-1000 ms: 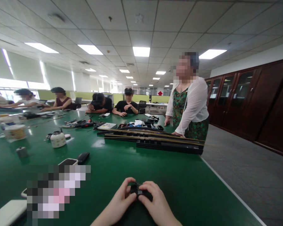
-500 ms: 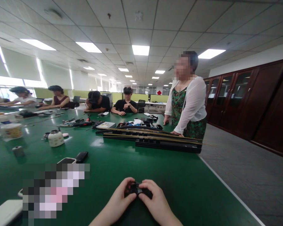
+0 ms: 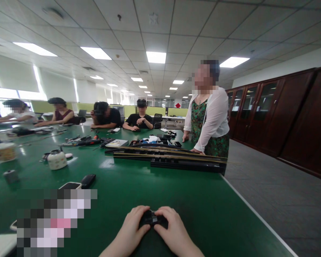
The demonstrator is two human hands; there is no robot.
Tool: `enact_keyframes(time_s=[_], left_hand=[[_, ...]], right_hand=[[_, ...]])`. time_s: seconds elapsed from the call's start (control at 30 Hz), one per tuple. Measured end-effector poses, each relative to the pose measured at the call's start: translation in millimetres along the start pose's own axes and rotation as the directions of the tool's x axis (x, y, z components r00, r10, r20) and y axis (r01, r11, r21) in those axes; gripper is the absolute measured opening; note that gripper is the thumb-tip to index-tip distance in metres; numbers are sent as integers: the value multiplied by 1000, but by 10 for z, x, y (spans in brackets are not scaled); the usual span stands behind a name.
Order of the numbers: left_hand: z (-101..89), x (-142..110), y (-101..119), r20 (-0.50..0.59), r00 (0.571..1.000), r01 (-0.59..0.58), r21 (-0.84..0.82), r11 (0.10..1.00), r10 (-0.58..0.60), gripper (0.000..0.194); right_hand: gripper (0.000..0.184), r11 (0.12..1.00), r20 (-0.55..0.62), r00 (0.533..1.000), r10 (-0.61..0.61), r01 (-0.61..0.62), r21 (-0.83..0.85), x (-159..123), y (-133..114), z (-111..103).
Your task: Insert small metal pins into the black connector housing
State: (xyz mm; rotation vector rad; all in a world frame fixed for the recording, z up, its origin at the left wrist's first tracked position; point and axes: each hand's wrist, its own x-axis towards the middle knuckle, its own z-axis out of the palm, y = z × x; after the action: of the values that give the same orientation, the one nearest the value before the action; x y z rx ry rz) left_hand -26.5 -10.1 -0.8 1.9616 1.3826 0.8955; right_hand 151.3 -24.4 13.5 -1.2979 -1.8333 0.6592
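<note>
Low in the view, a small black plastic part [image 3: 151, 218] with a greyish middle sits between both hands, at the green table [image 3: 117, 194]. My left hand [image 3: 135, 225] grips its left end, thumb at the near side and fingers curled over the far side. On the other end, my right hand [image 3: 169, 225] holds it the same way. The fingers cover both ends, so the part's exact kind cannot be made out. Whether it touches the tabletop is unclear.
Long black rails [image 3: 187, 166] with thin yellowish rods lie across the table ahead. To the left are a white jar [image 3: 57, 160], a grey metal cylinder [image 3: 11, 176] and a black object [image 3: 88, 181] beside a blurred-out patch. A person [image 3: 210, 114] stands at the right edge; several others sit beyond.
The whole view has shifted slightly, so the scene sits further left. Both hands keep hold of the black part, with the left fingers lying a little flatter over it.
</note>
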Motion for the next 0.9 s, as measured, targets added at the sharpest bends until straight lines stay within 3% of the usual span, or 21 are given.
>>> enact_keyframes(time_s=[0.13,0.37,0.67,0.9], left_hand=[[8,-5,-16,4,999,-33,3,999,33,36],[41,8,-94,-26,1000,9,-21,1000,-9,47],[23,7,-63,-8,1000,-30,19,999,30,35],[40,9,-96,-13,999,-36,43,998,36,42]], right_hand=[[25,1000,1,1000,3,-3,-10,3,-5,0],[19,999,9,1000,25,-25,-26,-8,-55,-20],[17,999,17,1000,23,-22,-38,-12,-78,-28],[17,996,44,997,61,-58,-64,-3,-60,-13]])
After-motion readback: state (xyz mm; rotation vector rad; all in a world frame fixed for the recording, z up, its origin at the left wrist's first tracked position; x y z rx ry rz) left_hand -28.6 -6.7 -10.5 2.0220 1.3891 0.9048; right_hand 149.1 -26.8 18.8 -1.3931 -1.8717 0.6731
